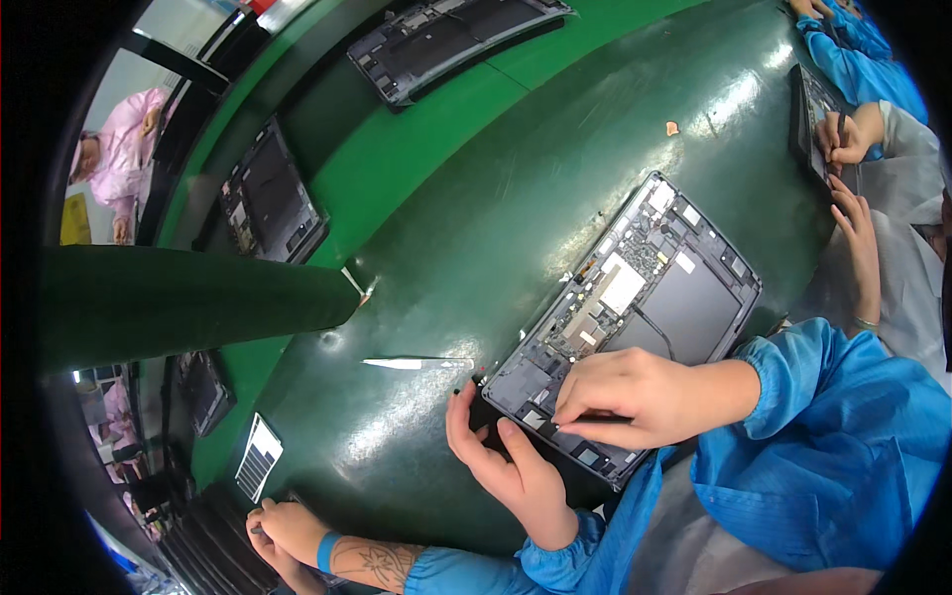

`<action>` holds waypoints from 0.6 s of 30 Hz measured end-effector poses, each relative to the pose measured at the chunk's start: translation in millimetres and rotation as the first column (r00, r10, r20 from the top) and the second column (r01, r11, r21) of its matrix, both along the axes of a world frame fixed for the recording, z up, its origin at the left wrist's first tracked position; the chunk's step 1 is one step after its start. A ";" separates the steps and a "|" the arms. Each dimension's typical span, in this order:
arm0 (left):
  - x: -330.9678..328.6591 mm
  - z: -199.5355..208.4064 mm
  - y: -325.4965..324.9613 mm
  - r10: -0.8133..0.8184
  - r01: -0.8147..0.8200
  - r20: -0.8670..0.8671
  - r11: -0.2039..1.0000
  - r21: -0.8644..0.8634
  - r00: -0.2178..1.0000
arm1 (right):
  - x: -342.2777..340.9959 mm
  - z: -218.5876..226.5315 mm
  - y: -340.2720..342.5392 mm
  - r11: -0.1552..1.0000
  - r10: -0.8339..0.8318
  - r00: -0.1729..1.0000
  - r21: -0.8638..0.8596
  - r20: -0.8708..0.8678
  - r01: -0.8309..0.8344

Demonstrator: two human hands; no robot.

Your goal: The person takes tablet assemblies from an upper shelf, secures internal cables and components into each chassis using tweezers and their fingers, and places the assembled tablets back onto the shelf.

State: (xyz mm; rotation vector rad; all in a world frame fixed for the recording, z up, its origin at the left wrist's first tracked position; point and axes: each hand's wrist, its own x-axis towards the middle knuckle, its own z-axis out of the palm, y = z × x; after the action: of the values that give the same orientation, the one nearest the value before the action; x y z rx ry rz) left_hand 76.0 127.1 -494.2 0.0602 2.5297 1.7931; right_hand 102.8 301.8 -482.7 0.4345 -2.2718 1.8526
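An opened laptop base lies tilted on the green table, showing its circuit board, cables and a flat grey battery. Over its near edge, my right hand is closed round a thin dark tool, its tip down at the laptop's near left part. Most of the tool is hidden by my fingers, so its kind is unclear. My left hand is beside the laptop's left corner, fingers apart and extended, thumb near the edge. Pointed silver tweezers lie on the table left of the laptop.
A green belt carries several more opened laptop bases. A dark green beam juts in from the left. Co-workers' hands are at the right and lower left, near a keyboard-like panel. A small orange scrap lies behind.
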 end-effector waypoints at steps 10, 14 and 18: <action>-13.0 -30.7 -5.6 -0.096 0.059 -0.136 0.966 -0.253 0.986 | -15.4 -38.2 -14.4 0.979 -0.051 0.995 0.192 -0.087 0.067; -13.5 -38.2 -5.8 -0.100 0.048 -0.156 0.950 -0.309 0.983 | -14.9 -43.9 -16.4 0.974 -0.068 0.994 0.210 -0.091 0.086; -12.5 -38.9 0.5 -0.153 0.060 -0.206 0.916 -0.397 0.967 | -14.7 -46.5 -15.1 0.961 -0.091 0.985 0.246 -0.145 0.125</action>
State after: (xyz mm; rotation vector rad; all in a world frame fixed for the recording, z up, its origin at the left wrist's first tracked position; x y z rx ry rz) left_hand 63.5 127.6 -533.1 0.4104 2.9280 1.2811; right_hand 88.1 286.8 -529.2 0.4449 -2.3977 1.4411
